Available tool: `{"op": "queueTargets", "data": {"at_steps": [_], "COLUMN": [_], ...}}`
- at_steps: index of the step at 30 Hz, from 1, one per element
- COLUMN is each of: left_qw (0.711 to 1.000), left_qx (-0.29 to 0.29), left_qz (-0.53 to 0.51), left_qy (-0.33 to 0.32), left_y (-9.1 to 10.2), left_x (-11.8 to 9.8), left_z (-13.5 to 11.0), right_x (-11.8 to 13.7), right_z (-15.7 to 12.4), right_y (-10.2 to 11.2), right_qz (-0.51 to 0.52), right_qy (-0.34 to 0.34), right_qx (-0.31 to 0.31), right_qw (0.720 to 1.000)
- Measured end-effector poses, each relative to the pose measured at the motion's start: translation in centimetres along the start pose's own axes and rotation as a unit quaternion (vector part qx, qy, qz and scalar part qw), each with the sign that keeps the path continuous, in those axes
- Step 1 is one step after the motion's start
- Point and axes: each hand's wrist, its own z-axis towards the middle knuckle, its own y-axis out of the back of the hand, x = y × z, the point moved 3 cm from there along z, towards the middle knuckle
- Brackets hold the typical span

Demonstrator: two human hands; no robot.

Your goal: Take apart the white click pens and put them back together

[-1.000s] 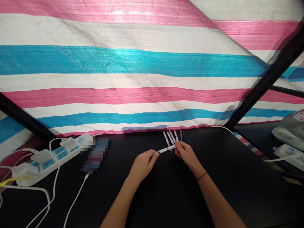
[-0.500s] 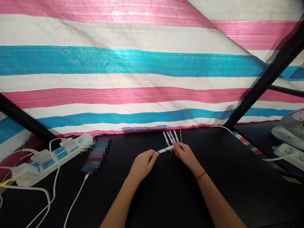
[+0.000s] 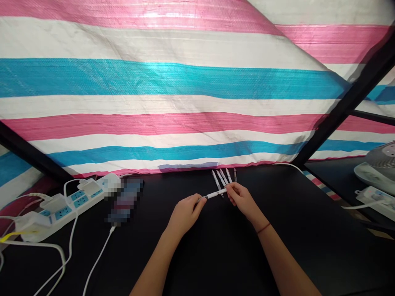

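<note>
A white pen (image 3: 215,194) is held level between both hands above the black table (image 3: 308,230). My left hand (image 3: 185,213) pinches its left tip with closed fingers. My right hand (image 3: 242,198) grips its right end, fingers curled. Just behind the hands, several more white pens (image 3: 222,176) lie side by side near the tarp's lower edge.
A striped pink, white and blue tarp (image 3: 173,94) hangs behind the table. A white power strip (image 3: 64,205) with plugs and cables lies at the left beside a blurred dark object (image 3: 125,201). A fan (image 3: 381,164) and another power strip (image 3: 375,199) are at the right.
Both hands keep hold of the pen; my right hand has shifted slightly at its end. The pens on the table have not moved.
</note>
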Motion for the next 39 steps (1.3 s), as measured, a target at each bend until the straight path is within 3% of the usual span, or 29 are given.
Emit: {"op": "queueTargets", "data": {"at_steps": [4,10,19,30,39], "left_qw": [1.000,1.000,0.996,0.987,0.985], "left_qx": [-0.004,-0.005,-0.077,-0.135,-0.148], "left_qz": [-0.002,-0.004,-0.041,-0.087,-0.078], "left_qy": [0.003,-0.006,0.034,0.025,0.032], "left_y": [0.1,0.1,0.9,1.0,0.9], "left_x": [0.1,0.1,1.2,1.9,2.9], "left_z": [0.0,0.0,0.1,0.3,0.4], "right_x": [0.3,-0.4,-0.1,0.2,-0.4], "right_z": [0.0,0.2,0.4,0.2,0.4], "right_y": [-0.1,0.0,2.1,2.5,3.2], "right_qz": [0.051,0.040,0.143,0.181,0.196], "right_qy": [-0.013,-0.030,-0.031,-0.011,0.001], "right_qx": [-0.011,-0.024,-0.140,-0.162,-0.169], "right_qw": [0.999,0.998,0.979,0.970,0.966]}}
